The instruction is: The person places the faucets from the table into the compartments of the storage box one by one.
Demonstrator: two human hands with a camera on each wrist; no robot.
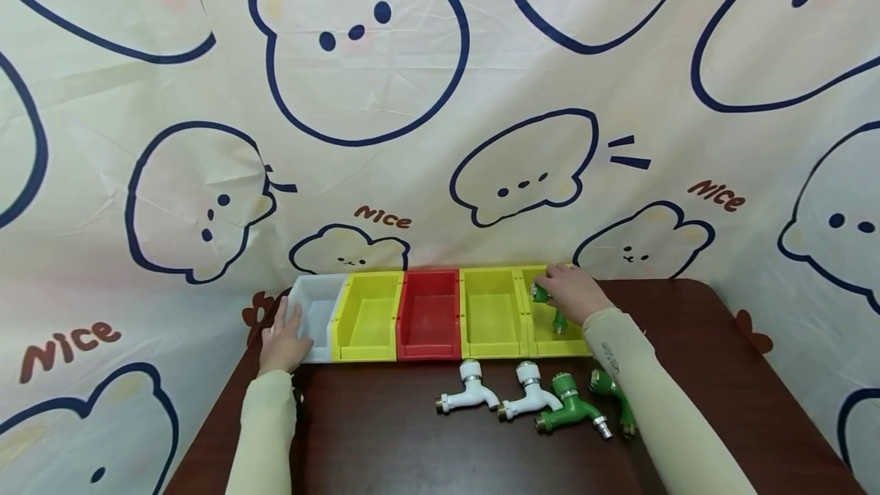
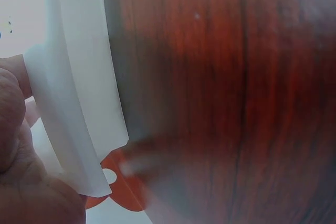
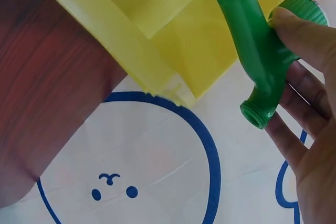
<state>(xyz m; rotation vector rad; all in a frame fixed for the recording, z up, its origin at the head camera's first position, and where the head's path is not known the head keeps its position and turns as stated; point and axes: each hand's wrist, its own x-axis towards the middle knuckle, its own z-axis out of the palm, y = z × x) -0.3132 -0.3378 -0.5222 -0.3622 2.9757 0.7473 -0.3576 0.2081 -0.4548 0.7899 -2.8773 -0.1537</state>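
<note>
My right hand (image 1: 576, 292) grips a green faucet (image 3: 252, 45) above the rightmost yellow bin (image 1: 576, 347). In the right wrist view the thumb lies by its ribbed knob and the fingers reach behind its body; the threaded outlet points down. At the far left end of the row, my left hand (image 1: 282, 342) holds the side wall of the white bin (image 1: 321, 304), thumb near the front corner. The left wrist view shows the palm against that wall, with some fingers hidden. Before the bins lie two white faucets (image 1: 471, 388) and two green faucets (image 1: 569, 406), one partly behind the right sleeve.
Between the end bins stand a yellow bin (image 1: 370, 319), a red bin (image 1: 429, 319) and another yellow bin (image 1: 492, 319). All sit along the back of a dark brown table (image 1: 385, 434). A cartoon-printed cloth (image 1: 426, 174) hangs directly behind.
</note>
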